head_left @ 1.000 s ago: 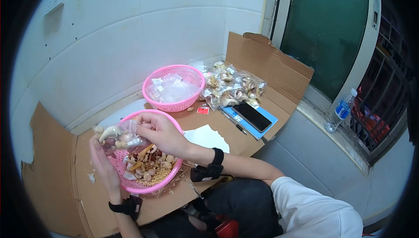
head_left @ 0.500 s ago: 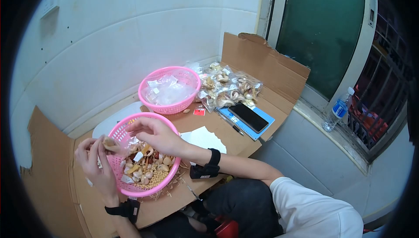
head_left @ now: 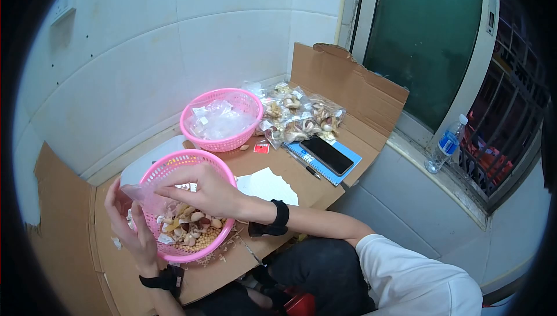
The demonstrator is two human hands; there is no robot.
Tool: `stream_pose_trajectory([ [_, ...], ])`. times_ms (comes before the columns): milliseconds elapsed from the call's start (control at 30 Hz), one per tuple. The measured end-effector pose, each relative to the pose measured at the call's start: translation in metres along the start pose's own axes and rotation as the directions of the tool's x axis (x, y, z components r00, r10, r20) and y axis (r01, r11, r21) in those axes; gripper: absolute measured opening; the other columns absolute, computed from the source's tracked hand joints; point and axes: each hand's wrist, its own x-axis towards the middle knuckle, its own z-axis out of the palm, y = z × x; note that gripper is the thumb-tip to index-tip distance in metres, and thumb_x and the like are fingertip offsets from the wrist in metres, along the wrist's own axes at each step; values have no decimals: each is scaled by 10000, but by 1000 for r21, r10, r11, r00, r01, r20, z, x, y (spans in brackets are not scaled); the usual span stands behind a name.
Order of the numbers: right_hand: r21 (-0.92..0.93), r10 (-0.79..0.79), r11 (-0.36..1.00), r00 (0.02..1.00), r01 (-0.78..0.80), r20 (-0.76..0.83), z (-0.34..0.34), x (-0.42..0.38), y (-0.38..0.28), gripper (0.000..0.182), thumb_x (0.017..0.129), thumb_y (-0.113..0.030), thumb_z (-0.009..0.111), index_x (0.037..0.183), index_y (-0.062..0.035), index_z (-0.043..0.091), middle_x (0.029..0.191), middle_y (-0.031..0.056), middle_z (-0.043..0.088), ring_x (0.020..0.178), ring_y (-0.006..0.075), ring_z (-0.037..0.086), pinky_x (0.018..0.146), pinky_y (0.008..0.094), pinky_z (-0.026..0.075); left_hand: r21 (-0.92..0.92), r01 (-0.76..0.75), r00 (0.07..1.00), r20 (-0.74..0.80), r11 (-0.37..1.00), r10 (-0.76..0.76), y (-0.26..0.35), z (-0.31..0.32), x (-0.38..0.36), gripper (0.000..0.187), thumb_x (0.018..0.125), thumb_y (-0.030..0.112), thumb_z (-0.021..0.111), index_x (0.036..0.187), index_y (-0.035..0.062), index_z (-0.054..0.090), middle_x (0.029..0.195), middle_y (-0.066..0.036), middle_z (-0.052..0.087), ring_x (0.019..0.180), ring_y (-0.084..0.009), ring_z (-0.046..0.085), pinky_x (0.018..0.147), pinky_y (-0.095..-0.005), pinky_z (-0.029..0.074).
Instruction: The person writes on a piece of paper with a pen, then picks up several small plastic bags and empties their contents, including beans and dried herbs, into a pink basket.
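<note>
My left hand [head_left: 134,226] is at the left rim of the near pink basket [head_left: 227,171], its fingers around a clear plastic bag [head_left: 149,199]. My right hand [head_left: 200,188] reaches over the basket from the right, its fingertips pinched at the upper edge of that bag. Below the hands, the basket holds mixed dried pieces [head_left: 188,223], small white packets and pale yellow beans [head_left: 206,239]. What lies inside the bag is hard to make out.
Behind stands a second pink basket [head_left: 226,143] of clear bags. Filled bags [head_left: 301,113], a blue notebook [head_left: 342,175], a black phone [head_left: 326,155], a pen and white paper [head_left: 270,187] lie rightward. A bottle [head_left: 447,144] stands on the sill.
My right hand has moved down and left to the bag and closed on its edge. The bag now stands more upright between both hands; the tan piece seen at my left fingers no longer shows there.
</note>
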Motion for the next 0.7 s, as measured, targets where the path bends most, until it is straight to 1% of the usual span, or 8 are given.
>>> stream_pose_trajectory([
  [67,55,57,997,998,-56,-22,-1,0,-4,250,894,-209,680,1004,14,714,919,144,729,864,203,696,778,332,538,145,-5,983,181,989,-21,-14,-13,-1,121,961,44,570,1053,-34,557,853,-68,605,768,-133,579,707,-293,467],
  [200,-97,-11,995,997,4,-75,-2,1,4,226,908,-148,672,1066,13,677,819,73,715,822,149,676,743,306,545,134,72,986,137,988,-91,-19,-14,-6,83,983,69,560,1002,-8,534,754,-35,563,669,-86,534,630,-235,428],
  [267,-67,139,989,982,-131,126,-7,-1,6,244,921,-183,669,1057,19,664,783,78,706,721,132,668,686,281,543,6,203,979,-14,979,-203,-20,-16,-5,94,994,85,562,977,3,522,704,-1,514,617,-62,477,574,-218,380],
  [367,162,354,893,877,-420,324,-10,-5,4,235,943,-204,648,1019,17,664,794,86,703,631,102,648,615,243,533,53,236,971,30,970,-237,-25,-21,-5,145,1016,152,542,1034,12,509,733,3,499,645,-55,457,578,-205,356],
  [400,163,353,893,878,-420,324,-11,-4,4,235,943,-204,648,1019,17,664,794,86,703,631,102,648,615,243,533,54,235,971,31,970,-237,-24,-18,-5,145,1016,152,542,1034,12,509,733,3,499,645,-55,457,578,-205,356],
  [500,299,456,775,820,-556,345,-21,2,8,231,952,-211,640,991,15,663,815,99,707,592,89,642,574,218,531,-65,190,977,-89,980,-196,-21,-12,-4,218,1043,218,475,1130,18,475,879,-26,515,764,-54,469,636,-197,362],
  [567,432,588,664,783,-611,204,-36,8,21,238,958,-217,631,967,19,664,831,93,715,618,101,660,576,225,552,81,215,975,-73,973,-210,-21,-16,0,304,1057,265,414,1223,10,431,1058,-74,487,954,-105,472,796,-237,399],
  [700,614,675,561,736,-555,48,-59,23,58,252,971,-214,608,1041,26,637,982,130,710,789,136,690,680,252,578,154,196,981,-24,968,-195,-26,-13,-4,330,1053,259,411,1244,-10,427,1151,-106,455,1090,-174,447,956,-311,374],
])
